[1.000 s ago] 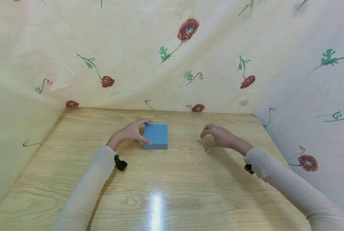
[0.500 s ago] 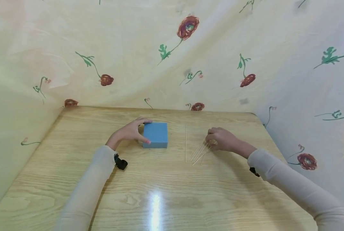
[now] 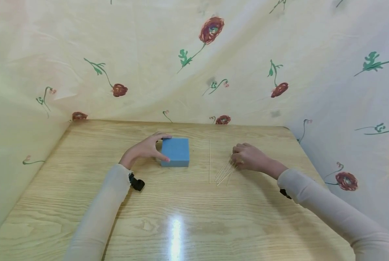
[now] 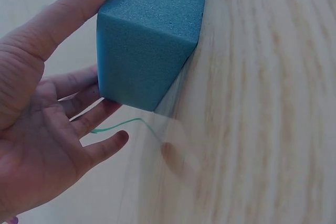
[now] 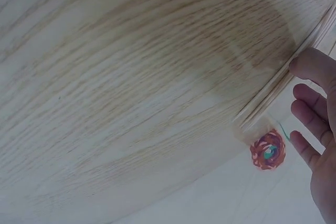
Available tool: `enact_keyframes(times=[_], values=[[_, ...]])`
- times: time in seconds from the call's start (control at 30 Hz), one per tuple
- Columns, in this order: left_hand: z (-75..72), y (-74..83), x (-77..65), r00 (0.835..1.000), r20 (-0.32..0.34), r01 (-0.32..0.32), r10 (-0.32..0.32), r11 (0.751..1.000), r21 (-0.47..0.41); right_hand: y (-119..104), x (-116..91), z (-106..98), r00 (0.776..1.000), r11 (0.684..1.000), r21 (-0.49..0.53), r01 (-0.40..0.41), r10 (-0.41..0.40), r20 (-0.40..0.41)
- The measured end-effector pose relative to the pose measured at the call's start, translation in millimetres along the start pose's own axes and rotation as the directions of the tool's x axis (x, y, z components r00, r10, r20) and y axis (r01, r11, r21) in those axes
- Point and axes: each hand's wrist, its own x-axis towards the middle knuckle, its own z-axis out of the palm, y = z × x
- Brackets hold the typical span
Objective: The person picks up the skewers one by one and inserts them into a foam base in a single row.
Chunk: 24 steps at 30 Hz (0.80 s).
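Note:
A blue foam block (image 3: 175, 149) lies flat on the wooden table. My left hand (image 3: 144, 148) grips its left side, with the thumb on the near edge and a finger at the far edge. In the left wrist view the thumb presses one face of the block (image 4: 142, 56) while other fingers sit behind it. Several thin wooden sticks (image 3: 225, 171) lie in a slanted fan on the right. My right hand (image 3: 251, 157) pinches at their far end, its curled fingers covering the tips. In the right wrist view, the thumb lies across the bunched sticks (image 5: 268, 95); how many it holds I cannot tell.
One separate thin stick (image 3: 209, 161) lies upright in view between the block and the fan. The wood-grain table (image 3: 194, 210) ends at a flowered cloth (image 3: 162, 72) behind and at both sides. Light glares off the table's near middle.
My right hand has moved slightly right along the sticks and its fingers have closed more over their far ends. The left hand and block have stayed in place.

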Motion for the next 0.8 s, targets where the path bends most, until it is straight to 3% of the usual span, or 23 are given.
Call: enact_keyframes(times=[0.6, 0.8], values=[[-0.3, 0.1, 0.2, 1.0, 0.024, 0.02, -0.02, 1.0, 0.004, -0.8, 3.0, 5.7, 0.999, 0.996, -0.073, 0.053, -0.054, -0.004], [-0.6, 0.7, 0.8, 1.0, 0.014, 0.024, -0.024, 1.0, 0.009, -2.5, 6.5, 2.0, 0.999, 0.999, -0.039, 0.025, -0.026, -0.028]])
